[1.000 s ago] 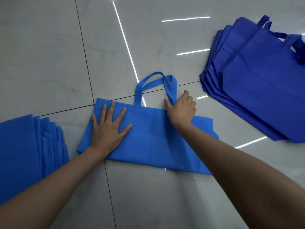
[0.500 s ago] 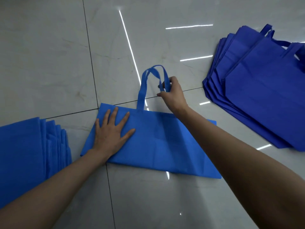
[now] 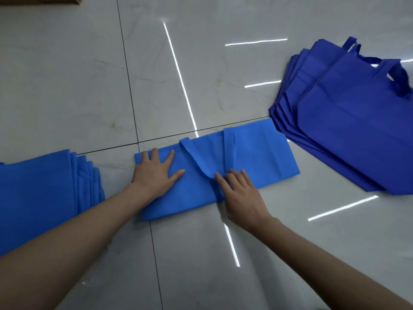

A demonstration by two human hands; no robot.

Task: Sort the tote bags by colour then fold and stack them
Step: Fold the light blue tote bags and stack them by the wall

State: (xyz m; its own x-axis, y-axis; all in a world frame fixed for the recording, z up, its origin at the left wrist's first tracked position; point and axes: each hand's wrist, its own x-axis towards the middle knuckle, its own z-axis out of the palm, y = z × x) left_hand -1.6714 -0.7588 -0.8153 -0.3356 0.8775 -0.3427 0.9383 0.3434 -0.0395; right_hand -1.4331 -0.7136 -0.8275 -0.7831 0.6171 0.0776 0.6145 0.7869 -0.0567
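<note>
A stack of folded bags (image 3: 38, 186) lies left of the light-blue tote bag (image 3: 263, 153). The left hand (image 3: 154, 173) presses flat on the bag's left end, fingers spread. The right hand (image 3: 243, 198) — fingers straight, gripping nothing — pins its folded-down handles (image 3: 201, 157) at the middle. A darker blue pile (image 3: 357, 135) sits just right.

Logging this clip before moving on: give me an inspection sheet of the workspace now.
Surface: glossy grey tiled floor, light strips reflected.
Job's things: light-blue tote bag flat, handles folded down onto it; folded light-blue stack at left; dark-blue pile at right, unfolded.
Clutter: nothing seen.
Hands: left hand flat on the bag; right hand pressing the handles with straight fingers.
Cables: nothing seen.
Surroundings: brown edge at the top left corner, unclear.
</note>
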